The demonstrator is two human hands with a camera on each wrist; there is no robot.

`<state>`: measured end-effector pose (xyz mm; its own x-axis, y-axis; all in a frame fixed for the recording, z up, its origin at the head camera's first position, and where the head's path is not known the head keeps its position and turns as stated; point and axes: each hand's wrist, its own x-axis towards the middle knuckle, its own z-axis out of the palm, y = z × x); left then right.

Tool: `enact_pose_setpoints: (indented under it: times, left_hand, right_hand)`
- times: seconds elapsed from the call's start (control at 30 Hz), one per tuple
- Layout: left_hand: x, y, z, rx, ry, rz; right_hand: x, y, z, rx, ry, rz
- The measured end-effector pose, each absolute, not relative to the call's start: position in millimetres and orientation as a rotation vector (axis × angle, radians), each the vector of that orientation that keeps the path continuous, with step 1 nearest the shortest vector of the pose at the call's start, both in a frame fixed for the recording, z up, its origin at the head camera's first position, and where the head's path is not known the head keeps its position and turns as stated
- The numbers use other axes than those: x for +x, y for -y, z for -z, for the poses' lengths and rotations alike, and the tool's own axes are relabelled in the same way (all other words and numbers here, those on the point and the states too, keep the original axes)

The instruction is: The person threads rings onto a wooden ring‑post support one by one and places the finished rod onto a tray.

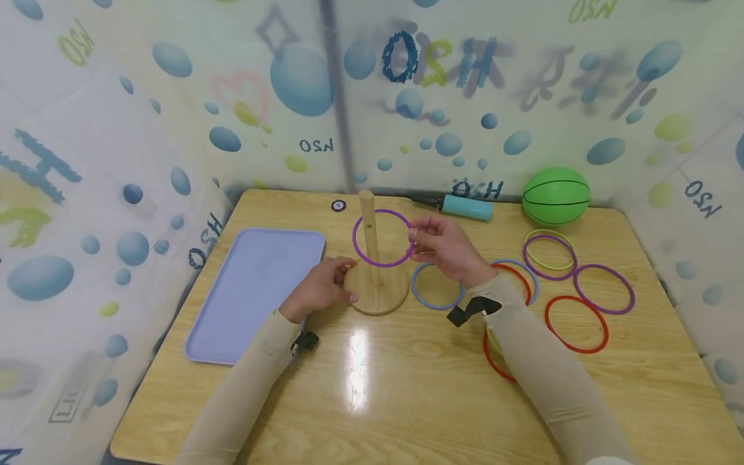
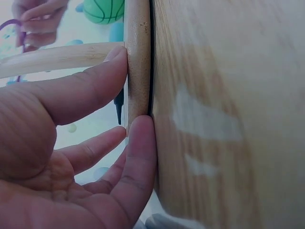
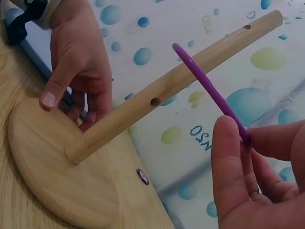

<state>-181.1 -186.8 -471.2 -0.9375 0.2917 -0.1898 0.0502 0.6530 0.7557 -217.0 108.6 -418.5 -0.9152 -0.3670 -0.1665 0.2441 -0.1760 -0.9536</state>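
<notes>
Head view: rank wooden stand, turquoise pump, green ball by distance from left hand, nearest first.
1. Wooden stand: touched at its base by the left hand.
2. Turquoise pump: far side of the table, right of the stand.
3. Green ball: right of the pump.

On the head feed the right sleeve [image 1: 543, 361] hides much of a red ring [image 1: 493, 366] from me, and the mark on the round disc [image 1: 338, 205] is too small for me to read. The left wrist view crops the purple ring [image 2: 10, 21]; the right wrist view cuts off the right hand [image 3: 259, 205].
</notes>
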Motion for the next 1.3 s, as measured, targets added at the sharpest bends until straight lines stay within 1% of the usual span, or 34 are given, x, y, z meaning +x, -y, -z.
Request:
enact_pose_setpoints:
  times: [0.23, 0.67, 1.1, 1.3]
  left_hand:
    - [-182.9, 188.4, 472.5, 0.281, -2.565, -1.158]
    - [-186.5, 188.8, 473.8, 0.296, -2.54, -1.165]
    - [-186.5, 186.5, 470.9, 0.29, -2.54, -1.178]
    - [-186.5, 187.0, 469.7, 0.315, -2.53, -1.161]
  right_hand:
    - [-223.3, -112.4, 443.9, -0.107, -1.811, 1.99]
    - [-227.1, -119.9, 466.3, -0.027, -2.039, 1.592]
    - [-225.3, -123.1, 480.7, -0.107, -2.064, 1.502]
    - [-223.3, -122.9, 480.8, -0.115, -2.078, 1.466]
